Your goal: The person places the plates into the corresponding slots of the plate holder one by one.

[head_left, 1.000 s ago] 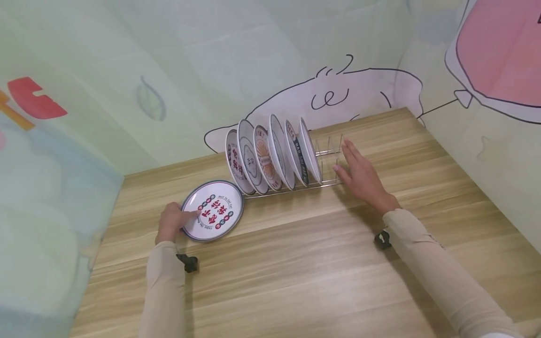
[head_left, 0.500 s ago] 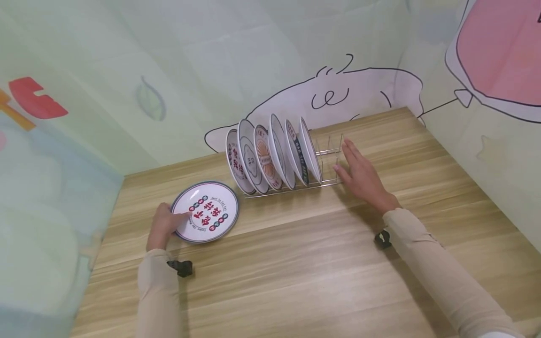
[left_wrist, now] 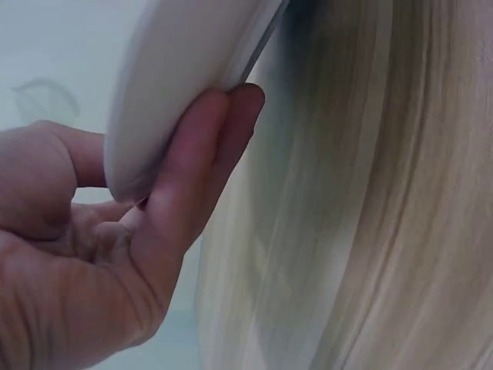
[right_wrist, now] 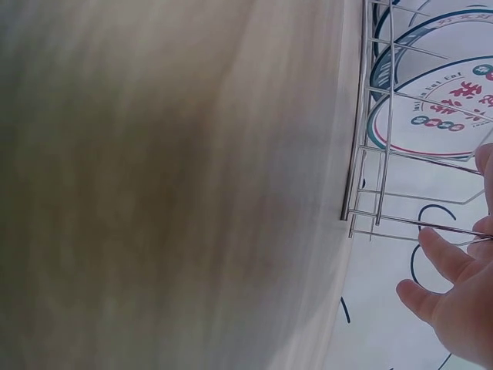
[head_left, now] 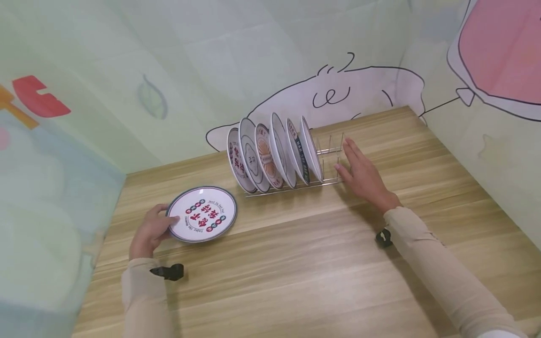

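Observation:
In the head view my left hand point(head_left: 149, 231) pinches the left edge of a white plate point(head_left: 202, 214) with a blue rim and red lettering, thumb on top. The left wrist view has fingers point(left_wrist: 185, 166) under the pale underside of this plate, over its shadow on the table. A wire plate rack point(head_left: 291, 188) stands to the right, holding several patterned plates point(head_left: 265, 157) upright and leaning. At the rack's right end is my right hand point(head_left: 364, 177), its fingers mostly straight and touching the end wires. Its fingertips point(right_wrist: 443, 250) show beside those wires in the right wrist view.
The wood-grain table point(head_left: 296, 263) runs back to a printed cloth wall point(head_left: 190, 84). At the rack's right end, bare wire dividers point(head_left: 329, 145) stand between the last plate and my right hand.
My left hand has drawn the loose plate to the left and slightly toward me, away from the rack's left end. The right hand and the racked plates have stayed in place.

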Motion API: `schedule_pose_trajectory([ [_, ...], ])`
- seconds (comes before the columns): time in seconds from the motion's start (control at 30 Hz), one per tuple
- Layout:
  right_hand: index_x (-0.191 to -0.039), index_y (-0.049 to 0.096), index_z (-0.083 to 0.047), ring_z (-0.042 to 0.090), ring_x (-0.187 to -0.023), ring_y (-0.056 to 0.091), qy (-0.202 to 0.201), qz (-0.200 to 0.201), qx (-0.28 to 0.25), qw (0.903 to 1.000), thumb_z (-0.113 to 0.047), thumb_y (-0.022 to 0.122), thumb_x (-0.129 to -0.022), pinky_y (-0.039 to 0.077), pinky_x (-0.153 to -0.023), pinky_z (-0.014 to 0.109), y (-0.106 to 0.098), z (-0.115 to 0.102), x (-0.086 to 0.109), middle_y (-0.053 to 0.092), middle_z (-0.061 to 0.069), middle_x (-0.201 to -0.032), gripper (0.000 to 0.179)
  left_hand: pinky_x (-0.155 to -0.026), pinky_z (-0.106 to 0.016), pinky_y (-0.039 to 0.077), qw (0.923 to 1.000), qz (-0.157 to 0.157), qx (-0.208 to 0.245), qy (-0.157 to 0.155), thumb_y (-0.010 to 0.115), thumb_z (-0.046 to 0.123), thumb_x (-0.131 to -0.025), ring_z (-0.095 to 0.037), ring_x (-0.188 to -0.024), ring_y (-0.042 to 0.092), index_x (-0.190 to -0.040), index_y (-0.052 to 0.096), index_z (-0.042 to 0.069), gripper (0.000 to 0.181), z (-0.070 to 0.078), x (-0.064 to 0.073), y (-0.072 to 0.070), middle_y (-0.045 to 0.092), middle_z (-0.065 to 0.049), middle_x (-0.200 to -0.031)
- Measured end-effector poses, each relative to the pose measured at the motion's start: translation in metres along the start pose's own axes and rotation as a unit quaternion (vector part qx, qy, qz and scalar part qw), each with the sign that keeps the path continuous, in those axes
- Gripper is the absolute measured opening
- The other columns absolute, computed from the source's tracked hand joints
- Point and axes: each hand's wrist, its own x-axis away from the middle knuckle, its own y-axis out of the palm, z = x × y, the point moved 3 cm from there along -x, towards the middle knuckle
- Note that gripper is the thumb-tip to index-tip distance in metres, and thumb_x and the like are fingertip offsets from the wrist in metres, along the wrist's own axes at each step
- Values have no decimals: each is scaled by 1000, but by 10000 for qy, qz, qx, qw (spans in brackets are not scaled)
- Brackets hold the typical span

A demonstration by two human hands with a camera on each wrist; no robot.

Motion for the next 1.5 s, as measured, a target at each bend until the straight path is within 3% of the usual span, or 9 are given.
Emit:
schedule_pose_trajectory([
  [0.27, -159, 15, -1, 43, -151, 21, 26, 20, -17, 10000, -29, 50, -104, 22, -121, 60, 0, 1, 0, 9, 15, -168, 71, -63, -25, 59, 9991, -120, 119, 381, 53, 6, -99, -7, -69, 64, -155, 17, -5, 67, 12, 14, -6, 63, -4, -90],
  [0.53, -158, 17, 0, 43, -151, 21, 9, 43, -44, 10000, -28, 52, -103, 22, -121, 60, 1, 1, -1, 10, 16, -168, 71, -64, -29, 62, 9972, -100, -137, 723, 54, 3, -98, -9, -66, 68, -154, 19, -6, 66, 29, 25, -8, 66, -1, -81],
  [0.67, -158, 17, 0, 44, -150, 23, 2, 71, -46, 10000, -28, 51, -104, 23, -120, 60, 1, 1, 0, 10, 16, -168, 70, -64, -33, 63, 9947, -12, -376, 956, 53, 2, -98, -12, -69, 69, -153, 21, -6, 64, 39, 34, -6, 67, -20, -98],
  [0.83, -158, 16, -2, 44, -149, 25, 36, 81, -67, 9999, -29, 51, -104, 23, -120, 61, 1, 1, 0, 9, 14, -168, 71, -63, -32, 62, 9898, 208, -790, 1167, 51, 1, -98, -20, -79, 67, -151, 25, -5, 60, 57, 49, 0, 52, -37, -127],
  [1.07, -159, 14, -3, 45, -140, 42, 78, 29, -77, 9999, -29, 51, -104, 23, -120, 62, 1, -1, 0, 7, 12, -169, 71, -65, -32, 63, 9855, 386, -1147, 1189, 50, 0, -97, -40, -102, 65, -152, 24, -6, 61, 68, 59, 6, 40, -42, -144],
  [1.5, -159, 14, -2, 44, -136, 47, 55, 26, -99, 9999, -31, 49, -104, 23, -120, 61, 0, -1, 1, 7, 13, -169, 71, -63, -33, 62, 9767, 179, -1593, 1426, 51, 0, -96, -38, -94, 69, -151, 25, -8, 61, 85, 80, 14, 37, -44, -145],
])
